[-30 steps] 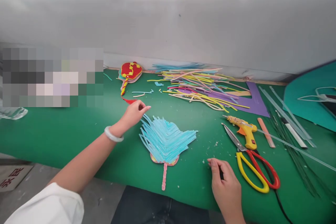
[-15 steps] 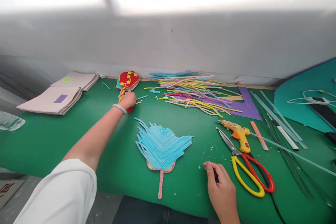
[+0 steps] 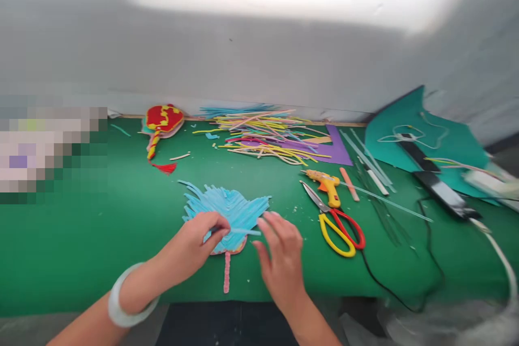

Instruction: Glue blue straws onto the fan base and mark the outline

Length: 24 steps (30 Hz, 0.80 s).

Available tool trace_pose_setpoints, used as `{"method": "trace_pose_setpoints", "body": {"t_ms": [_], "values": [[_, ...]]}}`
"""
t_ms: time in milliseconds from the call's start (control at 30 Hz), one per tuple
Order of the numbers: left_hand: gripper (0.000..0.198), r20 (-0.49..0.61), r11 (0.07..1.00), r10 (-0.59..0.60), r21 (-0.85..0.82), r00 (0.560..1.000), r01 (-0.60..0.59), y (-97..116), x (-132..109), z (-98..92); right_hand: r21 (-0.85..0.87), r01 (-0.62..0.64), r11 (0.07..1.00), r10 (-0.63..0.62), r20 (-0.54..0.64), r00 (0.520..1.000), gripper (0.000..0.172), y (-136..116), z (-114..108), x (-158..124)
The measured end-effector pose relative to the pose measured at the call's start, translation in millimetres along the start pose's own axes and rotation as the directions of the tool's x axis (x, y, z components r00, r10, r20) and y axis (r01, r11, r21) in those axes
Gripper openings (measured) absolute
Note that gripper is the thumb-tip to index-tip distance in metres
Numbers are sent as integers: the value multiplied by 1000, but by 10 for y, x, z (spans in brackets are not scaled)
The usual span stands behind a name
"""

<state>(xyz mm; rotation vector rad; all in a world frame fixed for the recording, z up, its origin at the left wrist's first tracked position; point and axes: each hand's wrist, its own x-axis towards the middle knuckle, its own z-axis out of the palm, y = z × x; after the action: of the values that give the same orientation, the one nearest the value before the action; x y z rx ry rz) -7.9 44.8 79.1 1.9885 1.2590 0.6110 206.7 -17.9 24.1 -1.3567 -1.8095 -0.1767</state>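
Observation:
My left hand (image 3: 188,251) pinches a short blue pipe cleaner (image 3: 248,232), which points right across the fan-shaped craft piece. My right hand (image 3: 283,259) is just beyond that strip's free end, thumb and fingers apart around it without visibly gripping. Under both hands lies the fan (image 3: 227,200), covered in blue pipe cleaners set in a V pattern with uneven ends. Its pink handle (image 3: 226,275) points toward me. The left hand hides part of the fan's lower left side.
Scissors (image 3: 338,227) and a yellow glue gun (image 3: 328,186) lie to the right. Behind is a pile of coloured pipe cleaners (image 3: 267,138) on purple sheet. A red and yellow fan (image 3: 164,119) with a red tassel lies back left. A black cable (image 3: 389,294) trails at right.
My left hand has come back from beside the red fan to the blue fan, now holding a blue pipe cleaner. My right hand has moved left beside it and opened. The view has shifted right.

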Motion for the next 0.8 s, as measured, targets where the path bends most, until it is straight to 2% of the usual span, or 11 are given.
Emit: {"method": "trace_pose_setpoints", "body": {"t_ms": [67,133,233,300,400,467,533,600,667,733,800], "values": [[20,34,989,-50,-138,998,55,45,-112,109,92,26,995,-37,112,993,22,-123,47,91],[23,22,937,-144,-318,989,143,39,-162,178,163,-11,987,-10,129,992,23,-197,88,120],[35,8,766,-302,-593,953,247,-8,-217,288,267,-100,959,65,138,988,30,-285,125,73],[38,-17,684,-366,-682,931,257,-38,-259,358,329,-123,936,73,160,984,31,-326,137,27],[38,-135,651,-426,-732,894,200,-86,-311,362,339,-119,933,46,216,975,32,-206,108,27],[36,-251,636,-475,-761,843,132,-155,-338,267,216,-159,963,112,214,970,33,90,3,107],[33,-352,608,-541,-792,764,66,-267,-374,123,-72,-308,948,314,78,946,35,552,-180,243],[32,-379,571,-588,-820,715,35,-403,-433,-11,-156,-421,894,423,-21,906,35,1090,-377,391],[34,-358,553,-593,-832,722,42,-525,-514,-94,-236,-570,787,577,-45,815,31,1588,-496,508],[37,-305,542,-587,-836,750,84,-610,-595,-116,-234,-680,695,706,43,707,29,1951,-504,576],[40,-248,548,-578,-824,777,144,-658,-650,-98,-133,-710,691,721,67,689,25,2145,-446,605]]}}
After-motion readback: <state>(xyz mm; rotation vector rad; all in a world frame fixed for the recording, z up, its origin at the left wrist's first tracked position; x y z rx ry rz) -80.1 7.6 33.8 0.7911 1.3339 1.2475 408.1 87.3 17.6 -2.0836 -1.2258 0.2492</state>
